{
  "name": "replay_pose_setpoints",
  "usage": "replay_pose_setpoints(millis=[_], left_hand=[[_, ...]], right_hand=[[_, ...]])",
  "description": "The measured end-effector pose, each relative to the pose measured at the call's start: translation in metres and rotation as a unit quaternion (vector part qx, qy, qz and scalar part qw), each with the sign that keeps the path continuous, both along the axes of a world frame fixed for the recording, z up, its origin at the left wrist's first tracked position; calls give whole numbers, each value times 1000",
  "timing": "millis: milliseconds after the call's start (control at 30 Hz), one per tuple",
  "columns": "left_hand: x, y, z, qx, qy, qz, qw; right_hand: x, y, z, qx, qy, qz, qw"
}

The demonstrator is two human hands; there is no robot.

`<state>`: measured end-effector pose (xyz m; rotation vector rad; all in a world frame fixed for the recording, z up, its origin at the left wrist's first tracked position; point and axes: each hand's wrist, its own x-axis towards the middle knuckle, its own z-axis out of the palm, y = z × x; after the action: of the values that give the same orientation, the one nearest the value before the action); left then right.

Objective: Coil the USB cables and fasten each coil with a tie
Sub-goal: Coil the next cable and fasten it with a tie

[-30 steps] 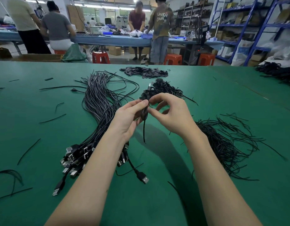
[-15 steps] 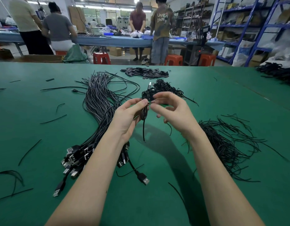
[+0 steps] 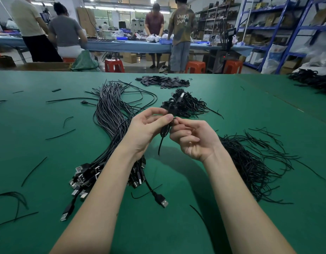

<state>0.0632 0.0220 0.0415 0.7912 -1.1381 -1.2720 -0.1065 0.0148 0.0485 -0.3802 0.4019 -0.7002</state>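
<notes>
The coiled cable [image 3: 170, 114] was held mid-frame above the desk [image 3: 39, 129], long axis roughly upright, pinched by the left hand [image 3: 146, 130] while the tie [image 3: 161, 142] dangling below was pinched by the right hand [image 3: 193, 138], equally close.

Above the green table [image 3: 48, 143], the left hand [image 3: 147, 129] pinches a coiled black cable [image 3: 170, 114] while the right hand [image 3: 193, 138] grips a thin tie [image 3: 161, 143] at it. Uncoiled USB cables [image 3: 111, 114] lie at left, loose ties [image 3: 253, 162] at right.
</notes>
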Motion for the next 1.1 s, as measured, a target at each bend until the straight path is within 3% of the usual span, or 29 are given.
replay_pose_setpoints(millis=[33, 67, 133, 167, 233, 267, 300, 333, 500, 533, 567, 600, 633, 667, 700, 733, 767, 800, 833, 867, 900, 933, 1000, 1100], left_hand=[[0, 0, 1, -19, -22, 5, 1000], [0, 0, 2, -27, -36, 11, 999], [0, 0, 1, 3, -18, 20, 1000], [0, 0, -1, 27, 3, 25, 999], [2, -2, -3, 71, 36, 39, 996], [3, -3, -4, 85, 48, 41, 994], [4, -4, -4, 94, 59, 41, 993], [4, -5, -4, 99, 67, 38, 992], [6, -5, -5, 93, 55, 27, 994], [6, -4, -5, 87, 52, 26, 994], [6, -4, -6, 79, 49, 27, 995], [6, -4, -6, 69, 44, 29, 996], [7, -4, -5, 59, 40, 30, 997], [8, -3, -5, 52, 38, 29, 997], [8, -3, -5, 49, 38, 27, 998], [7, -3, -5, 52, 36, 28, 998], [7, -3, -5, 60, 34, 32, 997], [6, -3, -6, 72, 34, 39, 996], [6, -4, -7, 86, 39, 44, 995], [6, -4, -7, 97, 48, 47, 993], [7, -5, -7, 105, 58, 47, 992], [8, -5, -7, 110, 65, 45, 991], [10, -6, -7, 114, 64, 40, 991], [9, -5, -8, 118, 52, 33, 991]], right_hand=[[0, 3, -1, 41, -53, 18, 998], [1, 5, -3, 32, -47, 15, 998], [3, 4, -3, -114, 124, -47, 985], [4, 3, -3, -226, 255, -101, 935], [8, 2, -5, -430, 457, -209, 750], [8, 1, -7, -502, 499, -257, 658], [7, 1, -9, -556, 507, -287, 593], [8, 1, -9, -589, 501, -303, 557], [12, 0, -8, -641, 501, -325, 482], [15, 2, -9, -629, 500, -325, 498], [19, 4, -8, -596, 495, -322, 545], [23, 3, -7, -532, 478, -316, 623], [27, 2, -4, -441, 431, -298, 728], [31, 2, 1, -316, 344, -254, 847], [32, 3, 5, -193, 250, -204, 927], [31, 3, 6, -132, 209, -176, 953], [29, 2, 4, -138, 217, -171, 951], [27, 2, 1, -216, 284, -186, 916], [25, 3, -3, -335, 387, -223, 830], [22, 4, -8, -447, 477, -269, 707], [19, 2, -11, -527, 518, -306, 600], [17, 1, -13, -584, 515, -326, 536], [15, -2, -15, -641, 480, -346, 489], [13, -3, -16, -665, 507, -339, 431]])
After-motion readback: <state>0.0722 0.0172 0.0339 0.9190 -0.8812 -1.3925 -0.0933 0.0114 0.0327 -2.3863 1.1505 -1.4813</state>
